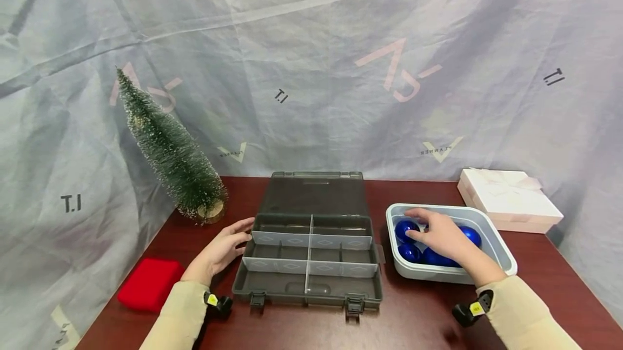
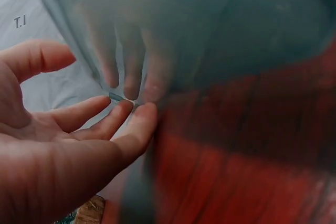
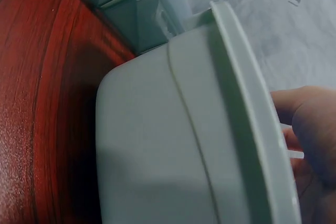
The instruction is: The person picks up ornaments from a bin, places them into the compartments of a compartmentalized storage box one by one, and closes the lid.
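Note:
A dark translucent compartment box (image 1: 343, 285) lies with its lid (image 1: 316, 197) folded back; pale dividers part its inside. My left hand (image 1: 226, 250) is at the box's left side. In the left wrist view its fingertips (image 2: 144, 119) meet the see-through wall (image 2: 220, 40), fingers loosely extended. My right hand (image 1: 440, 235) reaches into a white plastic tub (image 1: 498, 242) holding several shiny blue balls (image 1: 410, 253). Thumb and fingers are spread about the blue ball (image 1: 405, 229) in the tub's back left corner. In the right wrist view the tub's wall (image 3: 152, 129) hides most of that hand.
A small frosted Christmas tree (image 1: 170, 155) on a wooden base stands back left. A red box (image 1: 151, 284) lies near my left forearm. At the back right is a pale pink gift box (image 1: 511, 196) with a bow. Printed grey cloth (image 1: 311, 68) hangs behind the dark red table (image 1: 287, 331).

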`<state>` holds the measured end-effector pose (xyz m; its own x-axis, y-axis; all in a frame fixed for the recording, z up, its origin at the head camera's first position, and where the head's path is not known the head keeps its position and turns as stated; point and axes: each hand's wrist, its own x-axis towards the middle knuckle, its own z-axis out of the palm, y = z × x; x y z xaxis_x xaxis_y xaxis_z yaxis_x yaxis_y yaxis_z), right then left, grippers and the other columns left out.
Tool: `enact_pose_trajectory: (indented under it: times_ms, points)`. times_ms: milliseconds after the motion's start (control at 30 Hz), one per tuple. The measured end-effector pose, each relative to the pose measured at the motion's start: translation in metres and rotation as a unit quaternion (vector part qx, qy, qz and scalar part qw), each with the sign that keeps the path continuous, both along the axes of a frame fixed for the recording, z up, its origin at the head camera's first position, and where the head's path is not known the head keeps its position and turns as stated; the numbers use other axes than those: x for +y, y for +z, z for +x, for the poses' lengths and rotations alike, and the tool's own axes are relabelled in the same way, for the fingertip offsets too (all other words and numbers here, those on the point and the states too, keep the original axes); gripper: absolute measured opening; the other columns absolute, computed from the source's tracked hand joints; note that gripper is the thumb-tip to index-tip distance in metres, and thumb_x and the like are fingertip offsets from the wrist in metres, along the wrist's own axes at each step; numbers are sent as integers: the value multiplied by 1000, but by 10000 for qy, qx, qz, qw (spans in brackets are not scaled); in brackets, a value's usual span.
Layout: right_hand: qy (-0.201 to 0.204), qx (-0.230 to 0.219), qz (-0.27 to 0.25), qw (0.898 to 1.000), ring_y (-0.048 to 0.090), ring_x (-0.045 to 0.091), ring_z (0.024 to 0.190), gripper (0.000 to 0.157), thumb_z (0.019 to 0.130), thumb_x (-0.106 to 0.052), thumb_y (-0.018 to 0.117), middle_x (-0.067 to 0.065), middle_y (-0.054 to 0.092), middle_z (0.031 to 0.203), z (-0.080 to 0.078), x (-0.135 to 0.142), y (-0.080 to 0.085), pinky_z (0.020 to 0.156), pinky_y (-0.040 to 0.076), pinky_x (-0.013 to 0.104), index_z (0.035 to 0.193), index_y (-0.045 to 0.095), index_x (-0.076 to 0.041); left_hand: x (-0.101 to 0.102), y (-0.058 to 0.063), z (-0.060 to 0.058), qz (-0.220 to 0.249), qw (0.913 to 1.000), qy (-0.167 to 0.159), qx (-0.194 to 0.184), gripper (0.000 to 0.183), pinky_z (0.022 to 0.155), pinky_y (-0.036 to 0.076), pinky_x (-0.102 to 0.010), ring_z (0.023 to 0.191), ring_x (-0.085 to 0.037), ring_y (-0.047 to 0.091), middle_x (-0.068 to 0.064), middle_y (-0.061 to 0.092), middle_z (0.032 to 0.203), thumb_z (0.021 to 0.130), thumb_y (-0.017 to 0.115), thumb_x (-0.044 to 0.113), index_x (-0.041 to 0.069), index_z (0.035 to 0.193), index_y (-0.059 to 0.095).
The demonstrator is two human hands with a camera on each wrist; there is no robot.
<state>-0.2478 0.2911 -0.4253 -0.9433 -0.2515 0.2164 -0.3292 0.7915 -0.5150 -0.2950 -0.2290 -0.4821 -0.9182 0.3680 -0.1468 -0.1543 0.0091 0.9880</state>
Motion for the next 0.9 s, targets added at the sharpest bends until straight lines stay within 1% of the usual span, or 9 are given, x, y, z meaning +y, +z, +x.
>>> enact_pose_trajectory:
  times_ms: [33,100,167,267,400,633,767,900]
  points:
    - [7,24,78,10000,65,46,108,44,88,-15,80,25,68,121,-1,0,-1,86,52,58,127,67,3,0,0,0,-3,10000,-16,4,65,110,27,-53,145,-38,24,-23,15,165,101,48,2,-1,161,22]
    - [31,29,178,9998,65,46,107,44,86,-15,81,24,69,120,-2,-1,-3,87,52,59,125,68,3,0,-1,0,-52,10000,-33,30,64,107,31,-50,138,-35,31,-23,16,165,101,47,1,-1,161,23]
    - [67,45,289,9996,65,45,106,45,85,-14,82,24,69,118,-4,-1,-6,87,51,60,123,69,4,-1,-2,-1,-75,10000,6,26,62,103,34,-45,129,-30,38,-21,19,164,101,46,0,-1,160,26]
    - [72,48,369,9993,66,43,104,44,82,-12,83,24,69,116,-6,0,-10,86,51,59,121,69,4,-3,-3,0,-57,10000,-41,63,61,100,36,-42,122,-25,42,-21,20,164,102,45,0,-1,160,26]
    - [53,130,355,9993,67,41,98,43,80,-8,84,23,70,112,-10,0,-14,83,52,58,118,70,3,-5,-5,1,20,10000,-68,64,62,102,36,-42,126,-23,42,-20,20,164,101,46,-1,-1,160,26]
    - [-57,328,311,9990,68,38,94,39,79,-7,84,20,72,108,-10,2,-16,81,52,57,115,71,2,-4,-8,-2,51,9999,-72,94,63,105,33,-46,135,-29,35,-19,20,165,100,47,-1,-1,160,27]
    - [-218,354,227,9989,68,39,94,38,81,-8,83,21,72,108,-7,2,-10,80,52,57,116,70,1,-5,-9,-2,82,9999,-81,74,63,107,32,-47,139,-32,31,-19,19,165,100,48,0,-1,160,27]
    - [-330,395,-52,9987,68,43,96,38,83,-9,83,23,70,111,-3,1,1,82,53,59,117,69,0,-6,-9,-2,69,9999,-82,80,63,106,32,-47,139,-33,30,-19,19,165,101,48,0,-1,160,27]
